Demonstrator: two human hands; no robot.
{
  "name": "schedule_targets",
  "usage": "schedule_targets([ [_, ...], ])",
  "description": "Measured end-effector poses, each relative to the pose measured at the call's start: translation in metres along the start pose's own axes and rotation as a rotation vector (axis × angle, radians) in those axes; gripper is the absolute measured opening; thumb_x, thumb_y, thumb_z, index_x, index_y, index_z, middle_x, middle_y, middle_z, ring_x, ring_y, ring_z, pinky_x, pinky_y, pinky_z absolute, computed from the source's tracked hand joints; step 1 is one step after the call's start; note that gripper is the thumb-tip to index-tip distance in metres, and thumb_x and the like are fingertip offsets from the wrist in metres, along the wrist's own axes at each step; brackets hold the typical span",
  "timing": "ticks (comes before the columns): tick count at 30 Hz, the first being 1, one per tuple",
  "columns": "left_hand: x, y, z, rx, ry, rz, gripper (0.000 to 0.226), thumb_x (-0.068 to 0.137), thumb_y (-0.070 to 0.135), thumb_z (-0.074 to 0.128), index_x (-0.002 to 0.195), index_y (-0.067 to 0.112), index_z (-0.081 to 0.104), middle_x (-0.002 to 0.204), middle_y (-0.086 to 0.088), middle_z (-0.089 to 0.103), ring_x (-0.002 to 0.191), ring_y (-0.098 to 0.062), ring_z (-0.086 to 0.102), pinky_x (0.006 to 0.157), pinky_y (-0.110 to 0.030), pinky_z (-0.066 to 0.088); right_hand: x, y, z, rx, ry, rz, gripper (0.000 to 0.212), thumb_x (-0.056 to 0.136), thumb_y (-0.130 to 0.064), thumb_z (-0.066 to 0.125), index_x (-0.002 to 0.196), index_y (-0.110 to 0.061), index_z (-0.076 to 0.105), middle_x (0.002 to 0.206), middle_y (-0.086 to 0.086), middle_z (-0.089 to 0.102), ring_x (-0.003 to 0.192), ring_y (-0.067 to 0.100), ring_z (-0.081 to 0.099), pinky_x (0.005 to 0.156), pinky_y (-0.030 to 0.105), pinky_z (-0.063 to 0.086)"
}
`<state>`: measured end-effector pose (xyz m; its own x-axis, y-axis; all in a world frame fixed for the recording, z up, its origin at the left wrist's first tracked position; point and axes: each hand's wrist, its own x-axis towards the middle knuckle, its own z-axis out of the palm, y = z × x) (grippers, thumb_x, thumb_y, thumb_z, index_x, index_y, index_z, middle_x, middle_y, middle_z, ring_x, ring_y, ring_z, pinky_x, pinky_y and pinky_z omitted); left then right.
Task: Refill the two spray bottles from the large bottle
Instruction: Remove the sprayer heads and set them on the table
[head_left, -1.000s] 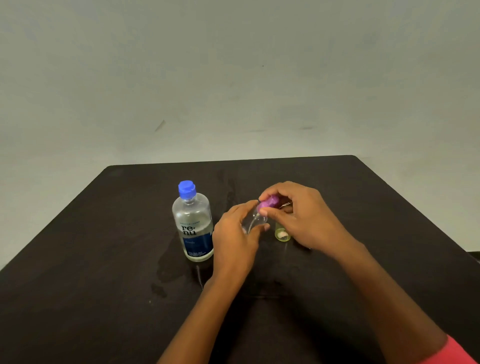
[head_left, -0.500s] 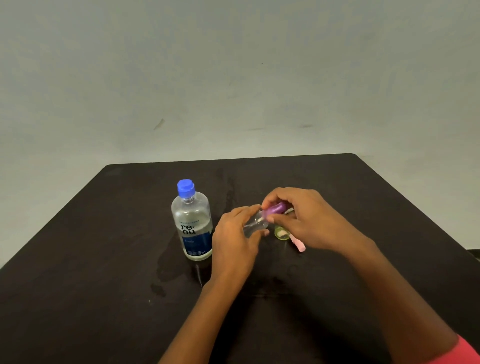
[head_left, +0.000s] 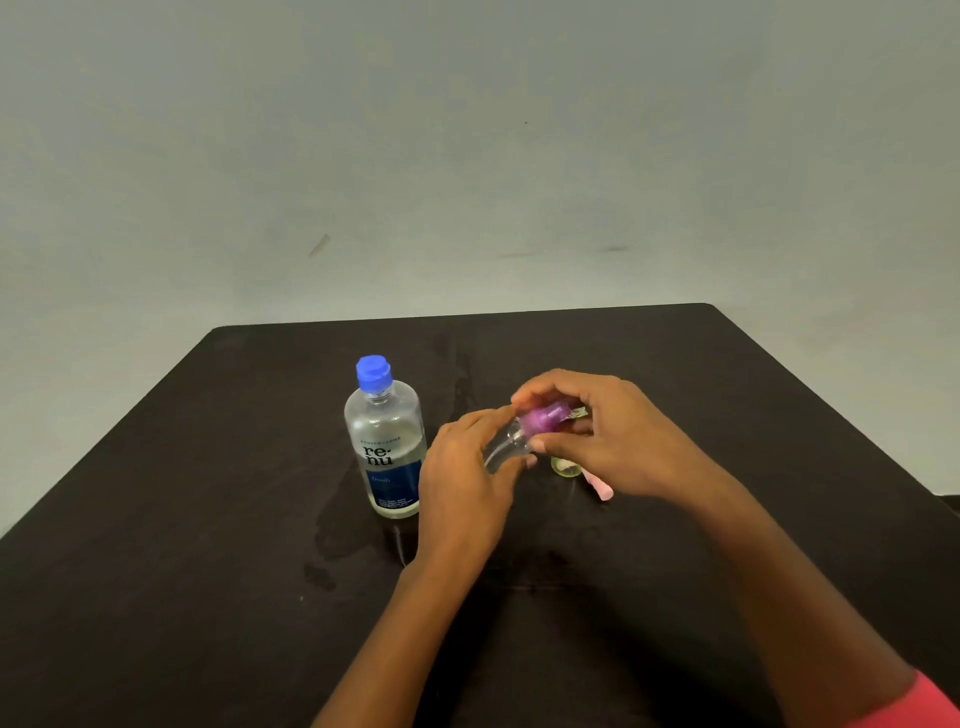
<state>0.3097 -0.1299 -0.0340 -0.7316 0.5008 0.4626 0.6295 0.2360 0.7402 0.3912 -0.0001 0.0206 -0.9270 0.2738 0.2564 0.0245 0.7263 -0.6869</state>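
The clear body of a small spray bottle (head_left: 501, 449) is gripped by the left hand (head_left: 467, 478), and its purple top (head_left: 543, 418) is pinched between the thumb and fingers of the right hand (head_left: 613, 436) — both hands are clenched on the one bottle. It is held just above the table (head_left: 208, 571), to the right of the large bottle (head_left: 387, 452).

Against a second ago, the small bottle is tipped from near upright to a slant. The right hand is also shifted, so that a pink piece (head_left: 600, 486) is uncovered beside a yellowish small bottle (head_left: 565, 467). The top is judged to be mid-unscrewing; whether it is loose cannot be told. The large bottle is left standing with its blue cap (head_left: 374, 373) on — no pouring is possible yet.
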Motion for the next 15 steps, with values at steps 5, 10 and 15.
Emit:
schedule_targets([
  [5, -0.0005, -0.0012, 0.0001, 0.025, -0.006, -0.003, 0.048, 0.074, 0.020, 0.077, 0.120, 0.024, 0.062, 0.112, 0.011, 0.064, 0.102, -0.006, 0.053, 0.084, -0.014, 0.040, 0.0010, -0.0014, -0.0003, -0.097, 0.161, 0.084, 0.027, 0.088, -0.048, 0.051, 0.084, -0.025, 0.065, 0.072, -0.006, 0.063, 0.067, 0.008, 0.061, 0.066, 0.026, 0.053],
  [10, -0.0003, -0.0036, -0.0003, 0.033, -0.006, -0.006, 0.049, 0.074, 0.017, 0.078, 0.119, 0.025, 0.063, 0.112, 0.012, 0.063, 0.103, -0.004, 0.051, 0.084, -0.009, 0.036, 0.0008, 0.0007, -0.0059, -0.004, 0.064, 0.069, 0.014, 0.086, -0.015, 0.065, 0.089, -0.028, 0.067, 0.085, -0.011, 0.066, 0.079, 0.003, 0.063, 0.073, 0.019, 0.052],
  [15, -0.0006, -0.0016, 0.0023, 0.011, -0.008, -0.010, 0.046, 0.075, 0.020, 0.077, 0.118, 0.026, 0.063, 0.110, 0.013, 0.064, 0.102, -0.004, 0.052, 0.088, -0.021, 0.043, 0.0008, 0.0026, -0.0039, 0.014, 0.069, 0.091, 0.025, 0.083, -0.036, 0.066, 0.107, -0.034, 0.059, 0.096, -0.016, 0.061, 0.087, 0.000, 0.060, 0.074, 0.016, 0.050],
])
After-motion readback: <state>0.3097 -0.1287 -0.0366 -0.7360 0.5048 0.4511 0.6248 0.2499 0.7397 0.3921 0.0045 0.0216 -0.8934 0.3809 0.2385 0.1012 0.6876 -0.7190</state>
